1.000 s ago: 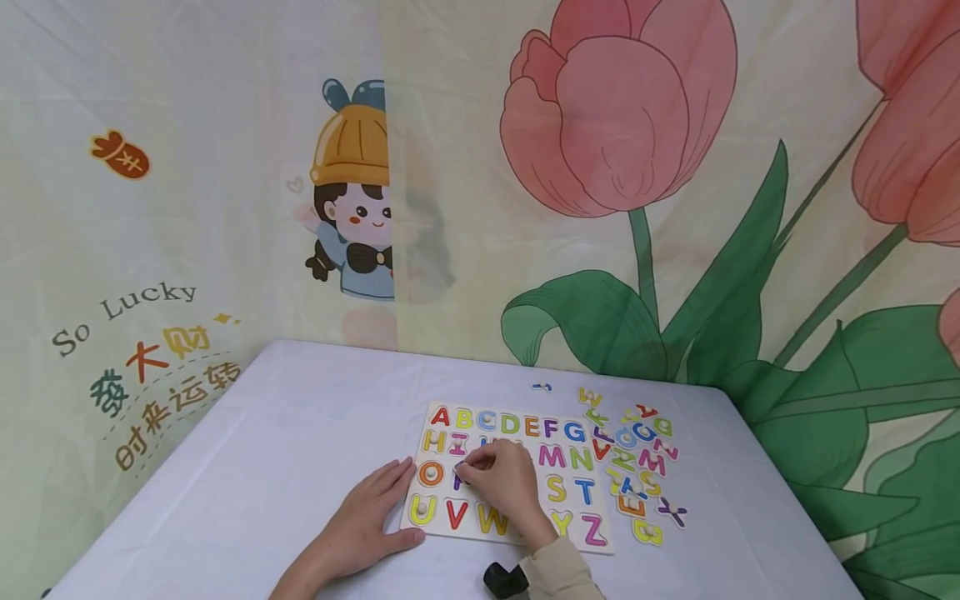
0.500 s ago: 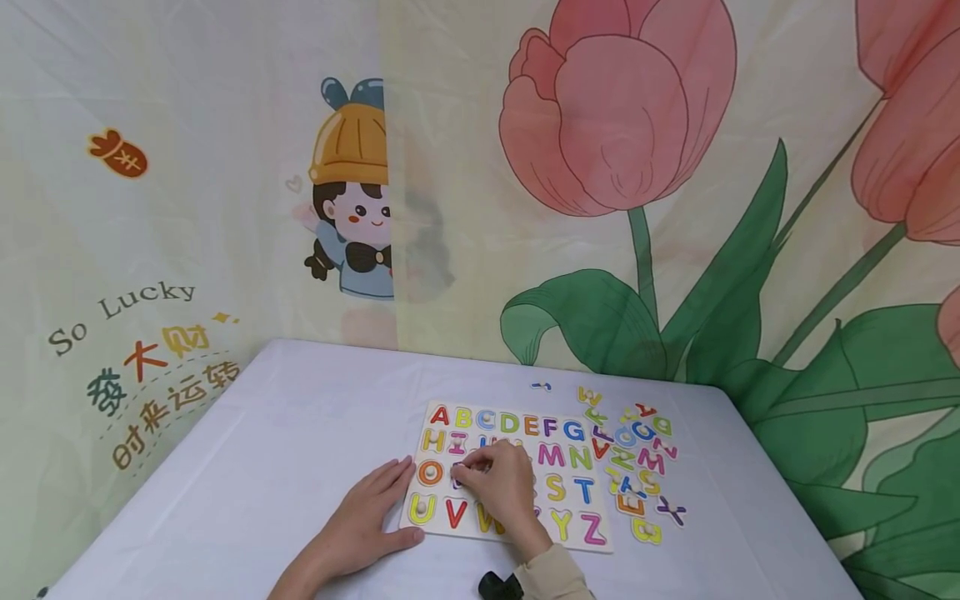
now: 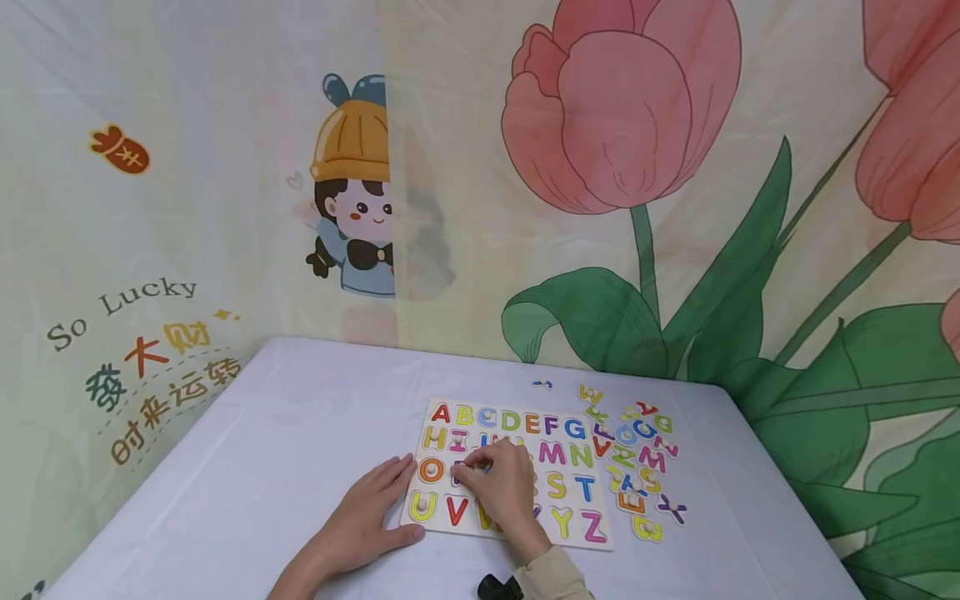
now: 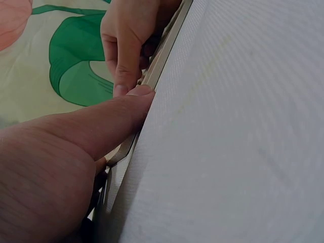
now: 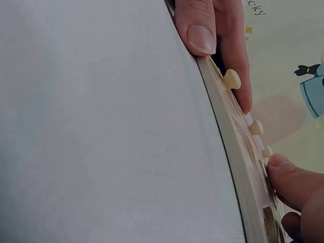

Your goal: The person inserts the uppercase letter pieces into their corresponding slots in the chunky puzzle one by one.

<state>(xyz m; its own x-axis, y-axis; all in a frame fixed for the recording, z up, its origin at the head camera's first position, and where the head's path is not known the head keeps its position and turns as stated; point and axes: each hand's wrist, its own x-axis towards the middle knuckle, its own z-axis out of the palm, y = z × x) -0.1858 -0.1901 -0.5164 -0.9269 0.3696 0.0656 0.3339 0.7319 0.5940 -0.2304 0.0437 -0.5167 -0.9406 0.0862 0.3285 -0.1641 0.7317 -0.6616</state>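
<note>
Wall cloth, left: printed lettering reading "So Lucky", at 10 o'clock from the board.
Table: covered in white cloth, under board and letters.
Left hand: at the board's 9 o'clock side, fingers straight and thumb spread wide; grasps nothing, thumb tip touching the edge by the 8 o'clock corner.
Yellow U: knobbed, on the board's 8 o'clock corner.
Orange O: knobbed, at 12 o'clock from the U.
Purple piece: at 3 o'clock from the O, mostly hidden by fingers; whether it is seated cannot be told.
Letter board: flat on the table, alphabet in four rows, A at 11 o'clock, Z at 4.
Right hand: over the board, thumb and forefinger closed in a pinch on the purple piece.
Blue piece: loose on the table, at 1 o'clock beyond the board.
Beige sleeve: at the right wrist, 5 o'clock from the board.
Loose letters: jumbled, some overlapping, from 2 to 4 o'clock of the board.
Purple X: outer side of that jumble, at 3 o'clock.
Wall cloth, right: large pink tulip, at 1 o'clock.
</note>
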